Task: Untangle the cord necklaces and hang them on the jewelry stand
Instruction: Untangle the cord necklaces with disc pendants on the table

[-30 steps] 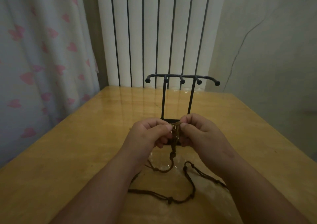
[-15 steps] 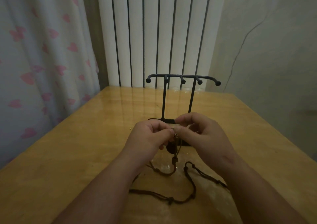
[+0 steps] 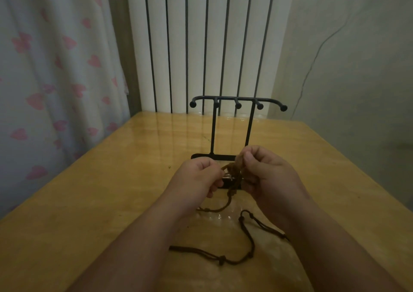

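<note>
The brown cord necklaces (image 3: 232,176) are bunched in a knot, held up just above the wooden table (image 3: 107,193). The knot sits between the two hands. The left hand (image 3: 196,177) pinches its left side with curled fingers. The right hand (image 3: 266,171) pinches the top of it, a bit higher. A dark loop (image 3: 250,244) trails down onto the table, nearer, between the arms. The black jewelry stand (image 3: 213,133) is just behind the hands, and its hooks (image 3: 238,106) are all bare. I think the job has hardly begun: untie first, then hang.
</note>
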Demonstrator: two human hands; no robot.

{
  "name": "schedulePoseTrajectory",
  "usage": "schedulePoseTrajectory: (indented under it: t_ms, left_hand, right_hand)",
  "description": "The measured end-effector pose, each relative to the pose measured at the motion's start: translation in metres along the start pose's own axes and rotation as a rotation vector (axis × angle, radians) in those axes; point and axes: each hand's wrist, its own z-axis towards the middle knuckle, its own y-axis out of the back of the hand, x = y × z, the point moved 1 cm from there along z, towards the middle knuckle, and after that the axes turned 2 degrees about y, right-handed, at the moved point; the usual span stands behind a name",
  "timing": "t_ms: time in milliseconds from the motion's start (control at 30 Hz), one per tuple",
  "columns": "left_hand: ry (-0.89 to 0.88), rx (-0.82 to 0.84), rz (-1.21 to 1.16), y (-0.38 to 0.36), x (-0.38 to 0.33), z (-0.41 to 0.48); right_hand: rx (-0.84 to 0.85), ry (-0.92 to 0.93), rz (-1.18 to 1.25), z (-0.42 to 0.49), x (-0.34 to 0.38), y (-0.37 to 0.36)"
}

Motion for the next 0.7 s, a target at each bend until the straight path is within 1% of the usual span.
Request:
schedulePoseTrajectory:
  t_ms: [100, 233, 267, 367, 467, 500, 633, 700]
  left_hand:
    - [0.015, 0.043, -0.009, -0.0028, -0.0009, -0.0021]
    - [0.092, 0.089, -0.173, -0.0059, -0.0023, -0.0057]
    - [0.097, 0.087, -0.203, -0.0056, -0.0018, -0.0056]
    - [0.081, 0.037, -0.255, -0.0033, 0.0, -0.0033]
    - [0.073, -0.018, -0.264, -0.001, 0.0025, -0.0011]
    - [0.072, -0.028, -0.267, -0.0008, 0.0035, -0.0007]
    - [0.056, -0.088, -0.275, -0.0001, 0.006, 0.0002]
    - [0.047, -0.138, -0.283, 0.0008, 0.0065, 0.0009]
  right_hand:
    - [0.046, -0.044, 0.13, 0.0016, -0.0001, -0.001]
    - [0.099, -0.044, 0.188, 0.0042, -0.0018, 0.0025]
    - [0.11, -0.038, 0.155, 0.0041, -0.0014, 0.0034]
    - [0.105, -0.006, -0.085, 0.0024, -0.001, 0.005]
    - [0.057, 0.007, -0.192, -0.0001, -0.0014, 0.0026]
    - [0.035, 0.037, -0.25, -0.0006, -0.0018, 0.001]
    - [-0.053, 0.201, -0.628, 0.0016, -0.0079, -0.0013]
    - [-0.044, 0.212, -0.67, 0.0019, -0.0087, -0.0028]
